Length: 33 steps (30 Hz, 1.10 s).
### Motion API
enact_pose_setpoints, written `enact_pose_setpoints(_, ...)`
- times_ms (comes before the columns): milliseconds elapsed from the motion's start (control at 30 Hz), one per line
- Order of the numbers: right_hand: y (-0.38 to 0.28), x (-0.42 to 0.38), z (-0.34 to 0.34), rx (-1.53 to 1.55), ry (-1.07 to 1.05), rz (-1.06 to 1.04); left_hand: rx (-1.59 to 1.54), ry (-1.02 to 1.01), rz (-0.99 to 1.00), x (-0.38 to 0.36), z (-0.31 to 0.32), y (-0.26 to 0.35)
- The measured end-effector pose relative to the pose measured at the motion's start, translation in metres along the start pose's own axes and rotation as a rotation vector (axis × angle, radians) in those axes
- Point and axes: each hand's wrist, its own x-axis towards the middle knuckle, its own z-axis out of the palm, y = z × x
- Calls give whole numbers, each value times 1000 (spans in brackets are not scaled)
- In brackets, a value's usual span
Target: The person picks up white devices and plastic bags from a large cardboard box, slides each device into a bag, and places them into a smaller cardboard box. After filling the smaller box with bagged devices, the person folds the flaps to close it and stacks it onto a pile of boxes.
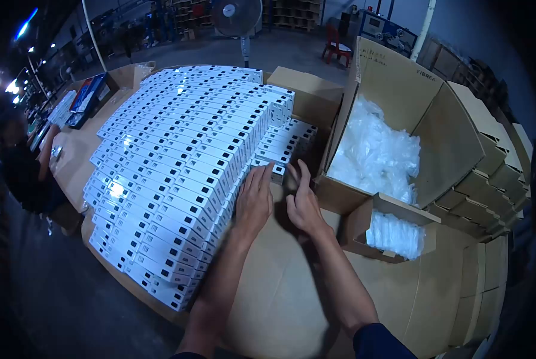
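Observation:
Rows of slim white boxes with black squares on them are piled high at the left of the table. A lower group of the same white boxes stands at the right end of the pile. My left hand rests at the near edge of this lower group, its fingers stretched forward and its fingertips by the front boxes. My right hand is just to the right, thumb and fingers apart, near the end of the front box. Neither hand visibly grips a box; the fingertips are partly hidden.
A large open carton of clear plastic bags stands right of my hands. Before it sits a small open carton with stacked clear bags. Flattened cardboard is piled far right. Another person works at the left.

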Motion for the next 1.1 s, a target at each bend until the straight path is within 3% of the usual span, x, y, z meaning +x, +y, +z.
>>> enact_pose_setpoints(300,-9,-18,-1,100,41,-4,84,78,-43,-4,-6,10)
enact_pose_setpoints(367,-32,-37,-18,289,-10,161,77,91,-43,-9,-25,29)
enact_pose_setpoints(467,-57,-60,-54,829,-212,485,18,132,15,-24,-56,66)
enact_pose_setpoints(567,-78,-74,-84,986,-186,438,-92,132,145,-37,-69,101)
enact_pose_setpoints(633,-80,-78,-97,950,-123,282,-211,85,200,-29,-80,125)
enact_pose_setpoints(767,-100,-86,-162,855,45,281,-537,17,131,11,-88,170)
enact_pose_setpoints(833,-101,-83,-196,542,173,141,-539,75,172,47,-76,179)
enact_pose_setpoints(900,-88,-73,-223,109,327,10,-497,57,134,82,-44,186)
enact_pose_setpoints(933,-87,-70,-235,71,328,79,-376,56,220,103,-28,184)
enact_pose_setpoints(1000,-91,-62,-261,-136,313,184,-211,-70,121,141,15,181)
enact_pose_setpoints(1100,-56,-50,-273,-108,399,125,-11,-251,-124,179,55,180)
